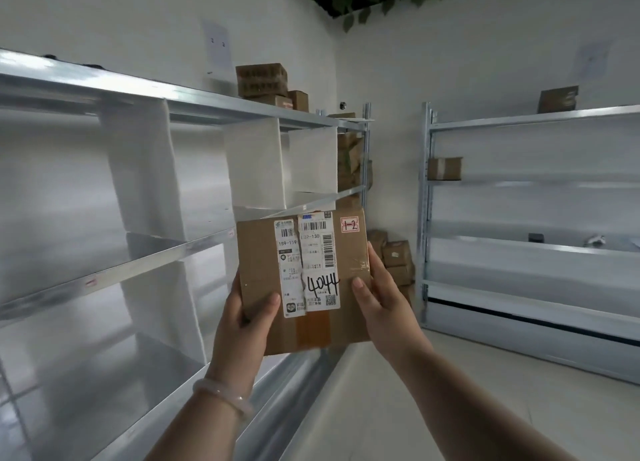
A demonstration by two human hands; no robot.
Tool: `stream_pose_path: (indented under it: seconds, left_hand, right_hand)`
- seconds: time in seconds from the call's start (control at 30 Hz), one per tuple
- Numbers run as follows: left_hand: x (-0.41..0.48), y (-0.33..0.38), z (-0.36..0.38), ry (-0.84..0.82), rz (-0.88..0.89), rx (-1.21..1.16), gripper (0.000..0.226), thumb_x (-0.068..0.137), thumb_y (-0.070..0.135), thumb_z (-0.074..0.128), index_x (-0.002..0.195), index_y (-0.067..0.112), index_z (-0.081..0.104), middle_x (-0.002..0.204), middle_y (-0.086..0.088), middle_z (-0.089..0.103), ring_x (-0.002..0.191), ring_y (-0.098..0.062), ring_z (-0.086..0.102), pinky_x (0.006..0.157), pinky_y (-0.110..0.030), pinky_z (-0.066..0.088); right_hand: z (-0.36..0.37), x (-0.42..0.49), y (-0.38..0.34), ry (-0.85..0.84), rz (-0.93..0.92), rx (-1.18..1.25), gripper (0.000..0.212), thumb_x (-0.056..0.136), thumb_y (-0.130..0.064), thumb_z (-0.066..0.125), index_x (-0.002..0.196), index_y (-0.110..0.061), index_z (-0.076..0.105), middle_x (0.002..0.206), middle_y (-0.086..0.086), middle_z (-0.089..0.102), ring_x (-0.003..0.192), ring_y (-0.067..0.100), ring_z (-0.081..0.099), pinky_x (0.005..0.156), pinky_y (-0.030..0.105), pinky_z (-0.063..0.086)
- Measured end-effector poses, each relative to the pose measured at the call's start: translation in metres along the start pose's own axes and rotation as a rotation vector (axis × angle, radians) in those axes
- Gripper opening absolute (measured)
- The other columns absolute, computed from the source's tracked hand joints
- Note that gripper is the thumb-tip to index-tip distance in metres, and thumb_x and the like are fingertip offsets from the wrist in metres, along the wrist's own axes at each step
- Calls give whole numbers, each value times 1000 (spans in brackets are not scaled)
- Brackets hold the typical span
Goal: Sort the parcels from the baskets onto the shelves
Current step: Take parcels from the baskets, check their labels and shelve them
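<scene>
I hold a flat brown cardboard parcel (349, 253) up in front of me with both hands. It carries two white shipping labels, "4044" handwritten in black and a small red "1-2" sticker at its top right corner. My left hand (242, 318) grips its lower left edge, thumb on the front face. My right hand (379, 294) grips its right edge, thumb on the front. The parcel hovers in front of the left metal shelf unit (145, 256), near its right end. No basket is in view.
White dividers (252, 163) split the left shelves into bays. Brown boxes (263, 80) sit on its top shelf, and more are stacked in the corner (396, 260). A second metal shelf unit (533, 183) stands at right with a small box (444, 168) on it.
</scene>
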State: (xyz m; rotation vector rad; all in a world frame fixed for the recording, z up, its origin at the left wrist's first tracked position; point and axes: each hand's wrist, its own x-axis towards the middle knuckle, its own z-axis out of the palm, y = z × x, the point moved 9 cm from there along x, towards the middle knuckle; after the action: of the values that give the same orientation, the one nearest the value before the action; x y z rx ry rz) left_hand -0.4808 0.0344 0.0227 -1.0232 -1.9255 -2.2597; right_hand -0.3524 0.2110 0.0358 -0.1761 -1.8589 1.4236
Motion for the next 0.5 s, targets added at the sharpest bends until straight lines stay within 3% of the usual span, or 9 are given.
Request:
stream_pose_path:
  seconds: [0.1, 0.27, 0.37, 0.5]
  left_hand:
    - [33, -20, 13, -4, -7, -3, 48, 93, 30, 62, 137, 39, 47, 110, 23, 69, 100, 1, 67, 70, -12, 54]
    - [106, -53, 19, 10, -46, 1, 52, 88, 45, 58, 138, 43, 43, 116, 20, 66, 99, -1, 65, 60, -8, 51]
    - [154, -59, 15, 13, -31, 11, 49, 88, 42, 60, 135, 42, 46, 114, 20, 68, 98, -1, 67, 61, -8, 52]
    - [212, -76, 5, 34, -16, 63, 55, 85, 48, 59, 137, 44, 44, 121, 18, 64, 109, -12, 63, 76, -18, 54]
  right_hand:
    - [-4, 33, 21, 19, -10, 9, 58, 99, -31, 49, 148, -50, 24, 134, -19, 55, 115, -6, 56, 90, 20, 48]
    - [11, 106, 54, -13, 5, 26, 57, 97, -39, 49, 144, -57, 22, 133, -18, 56, 119, 6, 58, 97, 44, 52]
    - [25, 153, 65, -33, -6, 31, 57, 97, -40, 48, 144, -58, 21, 133, -16, 57, 119, 10, 59, 96, 48, 52]
    - [46, 208, 86, -54, 1, 58, 57, 97, -41, 47, 144, -59, 20, 133, -19, 55, 120, 8, 58, 97, 46, 52]
